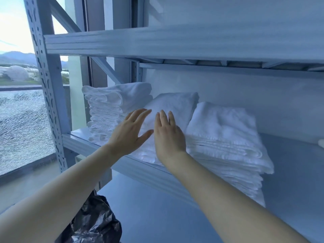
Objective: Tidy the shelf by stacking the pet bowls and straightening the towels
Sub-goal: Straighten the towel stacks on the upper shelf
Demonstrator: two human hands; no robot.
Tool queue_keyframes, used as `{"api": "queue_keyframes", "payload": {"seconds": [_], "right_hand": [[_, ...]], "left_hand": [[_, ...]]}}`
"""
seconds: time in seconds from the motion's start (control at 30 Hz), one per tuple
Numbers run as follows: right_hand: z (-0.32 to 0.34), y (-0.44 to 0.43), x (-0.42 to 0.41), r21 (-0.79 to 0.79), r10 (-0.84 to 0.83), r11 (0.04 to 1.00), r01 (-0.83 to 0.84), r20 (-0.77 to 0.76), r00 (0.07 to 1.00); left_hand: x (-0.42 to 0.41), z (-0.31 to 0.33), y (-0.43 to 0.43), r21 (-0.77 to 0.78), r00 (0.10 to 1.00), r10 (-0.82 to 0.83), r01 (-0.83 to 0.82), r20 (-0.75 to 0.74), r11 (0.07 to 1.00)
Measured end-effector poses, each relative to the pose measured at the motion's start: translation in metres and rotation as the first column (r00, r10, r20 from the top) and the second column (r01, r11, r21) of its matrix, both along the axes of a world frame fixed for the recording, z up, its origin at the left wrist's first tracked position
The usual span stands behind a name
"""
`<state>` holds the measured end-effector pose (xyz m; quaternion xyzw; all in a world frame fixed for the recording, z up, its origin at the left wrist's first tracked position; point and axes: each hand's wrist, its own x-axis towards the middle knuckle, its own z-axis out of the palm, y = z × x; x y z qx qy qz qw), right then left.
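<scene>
- The shelf (pixel 289 163) is a grey-blue metal board. Its front lip runs slantwise from the left post (pixel 47 85) towards the lower right.
- Three lots of white towels sit on its left half; the right half of the board is bare, flat room back to the wall.
- The left stack (pixel 115 109) stands at the far left end, close by the post and the diagonal brace, with its rounded folds facing front.
- The middle towel (pixel 175 106) lies tilted, its back edge raised, between the two stacks and touching both.
- The right stack (pixel 224 137) comes forward to the front lip and covers it; its layers are fanned and uneven.
- The left hand (pixel 129 132) is released, with fingers straight and spread, lying against the left front of the middle towel.
- The right hand (pixel 168 135) is also released, with fingers straight and together, flat on the same towel just beside the left hand.
- The upper beam (pixel 157 42) hangs low over the stacks, leaving a modest gap above them.
- A small white thing (pixel 321 142) shows at the far right edge, too cropped to name.
- A crumpled black bag (pixel 93 221) sits below, by the lower shelf (pixel 149 207).
- The window (pixel 26 128) lies left of the post; lettering on its lower frame is too blurred to read.
</scene>
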<state>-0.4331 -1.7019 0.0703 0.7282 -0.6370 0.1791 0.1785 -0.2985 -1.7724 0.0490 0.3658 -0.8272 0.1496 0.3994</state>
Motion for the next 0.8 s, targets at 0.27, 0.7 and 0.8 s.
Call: {"api": "queue_keyframes", "payload": {"seconds": [0.27,0.7,0.8], "right_hand": [[0.03,0.059,-0.042,-0.138,0.063,0.988,-0.062,-0.001,0.998],[-0.044,0.138,-0.163,-0.025,-0.064,0.998,0.062,-0.069,0.996],[-0.056,0.137,-0.174,-0.022,-0.072,0.997,0.071,-0.065,0.995]], "left_hand": [[-0.035,0.026,0.056,-0.018,1.0,-0.017,0.017,-0.011,1.0],[-0.142,-0.046,0.119,-0.153,0.948,-0.011,0.063,0.318,0.986],[-0.149,-0.056,0.11,-0.2,0.96,0.005,0.053,0.281,0.978]]}}
